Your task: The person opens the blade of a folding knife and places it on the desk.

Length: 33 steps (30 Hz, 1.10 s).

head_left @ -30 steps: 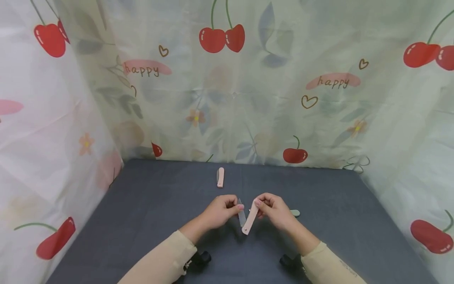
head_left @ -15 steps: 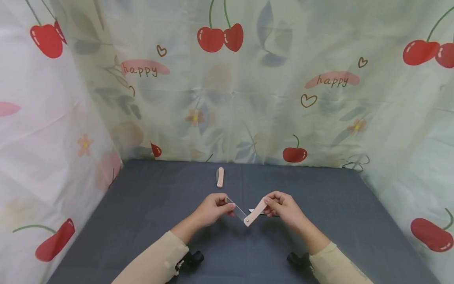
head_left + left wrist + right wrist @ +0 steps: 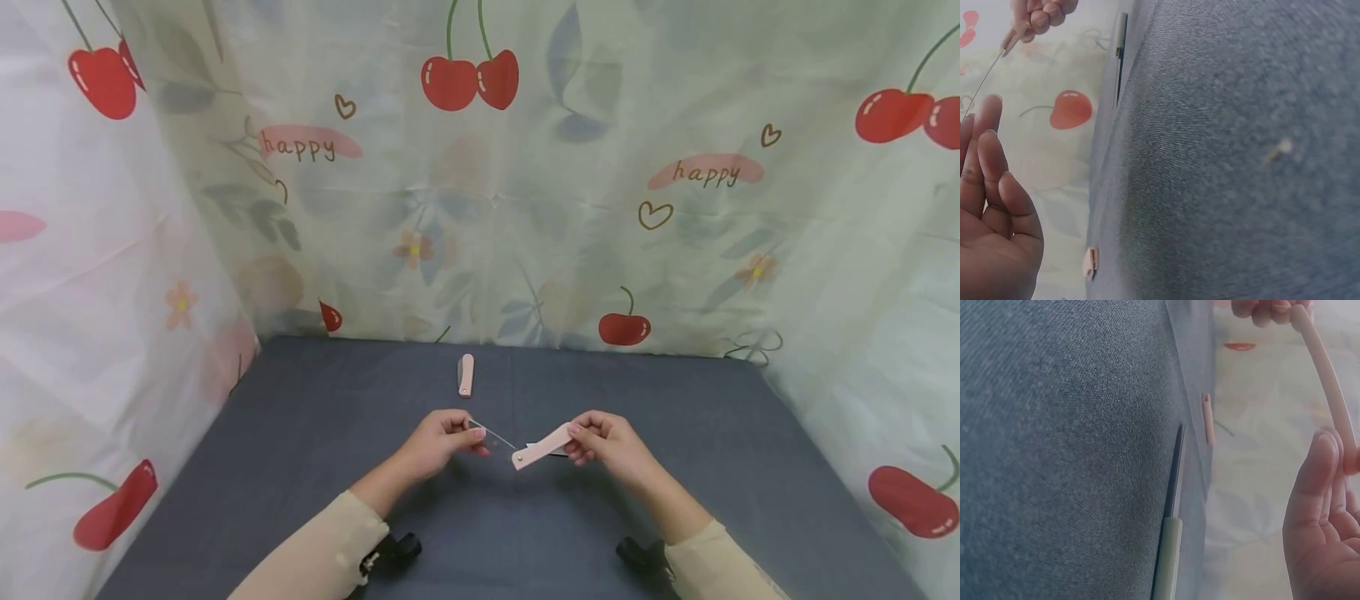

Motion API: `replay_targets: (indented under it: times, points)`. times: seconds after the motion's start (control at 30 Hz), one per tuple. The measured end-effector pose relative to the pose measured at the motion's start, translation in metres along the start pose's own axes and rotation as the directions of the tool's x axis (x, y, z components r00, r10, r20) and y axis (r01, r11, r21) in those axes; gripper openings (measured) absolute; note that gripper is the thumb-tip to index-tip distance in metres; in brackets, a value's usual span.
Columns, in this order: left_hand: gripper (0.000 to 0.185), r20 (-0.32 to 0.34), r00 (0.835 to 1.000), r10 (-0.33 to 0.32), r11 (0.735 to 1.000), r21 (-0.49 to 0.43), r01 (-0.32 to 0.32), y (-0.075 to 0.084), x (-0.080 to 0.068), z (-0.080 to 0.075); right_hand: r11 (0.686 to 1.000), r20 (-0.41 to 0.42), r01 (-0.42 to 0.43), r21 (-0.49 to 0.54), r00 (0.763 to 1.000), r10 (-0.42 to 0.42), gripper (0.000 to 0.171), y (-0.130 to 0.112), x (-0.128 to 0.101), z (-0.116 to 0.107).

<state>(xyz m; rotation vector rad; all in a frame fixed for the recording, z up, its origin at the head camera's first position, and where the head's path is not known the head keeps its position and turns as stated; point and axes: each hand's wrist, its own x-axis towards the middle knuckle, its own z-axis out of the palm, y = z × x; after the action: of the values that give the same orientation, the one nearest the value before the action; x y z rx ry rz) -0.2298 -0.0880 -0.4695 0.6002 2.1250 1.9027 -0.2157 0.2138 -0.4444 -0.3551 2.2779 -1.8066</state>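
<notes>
Between my two hands a pink-handled folding knife (image 3: 542, 447) is held above the dark table, its blade swung widely out from the handle. My left hand (image 3: 438, 446) pinches the thin blade, which shows edge-on as a fine line in the left wrist view. The far end of the pink handle is pinched by thumb and fingers of my right hand (image 3: 607, 442). Below and behind the right hand lies a knife with a pale green handle (image 3: 1168, 559), its blade extended on the cloth; the right hand mostly covers it in the head view.
A second pink folding knife (image 3: 466, 375), folded, lies near the back of the table. Dark cloth covers the table (image 3: 337, 400). A printed curtain (image 3: 495, 208) with cherries encloses the back and sides. Black wrist cameras (image 3: 408, 546) hang under both forearms.
My hands have moved apart, left hand leftward and right hand rightward. The angle between blade and pink handle has grown from a narrow V to nearly straight.
</notes>
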Motion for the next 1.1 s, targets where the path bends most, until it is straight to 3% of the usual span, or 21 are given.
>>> replay_targets:
  times: [0.37,0.73,0.87,1.1]
  points:
    - [0.021,-0.094,0.996,-0.014,0.994,0.106,0.024,-0.002,-0.008,0.003,0.998,0.065,-0.062,-0.022,0.996,0.064,0.025,0.005,0.004,0.0]
    - [0.013,-0.086,0.994,-0.07,0.981,0.176,0.085,0.0,-0.009,-0.003,1.0,0.221,-0.016,-0.011,0.975,0.018,0.025,0.007,0.012,-0.003]
    - [0.014,-0.049,0.993,-0.111,0.973,0.196,0.118,0.002,-0.01,-0.008,0.997,0.261,-0.026,-0.07,0.964,0.043,0.023,0.004,0.014,-0.005]
    - [0.015,0.041,0.988,-0.148,0.983,0.114,0.143,0.004,-0.01,-0.012,0.989,0.319,-0.036,-0.142,0.944,0.081,0.019,-0.004,0.015,-0.005]
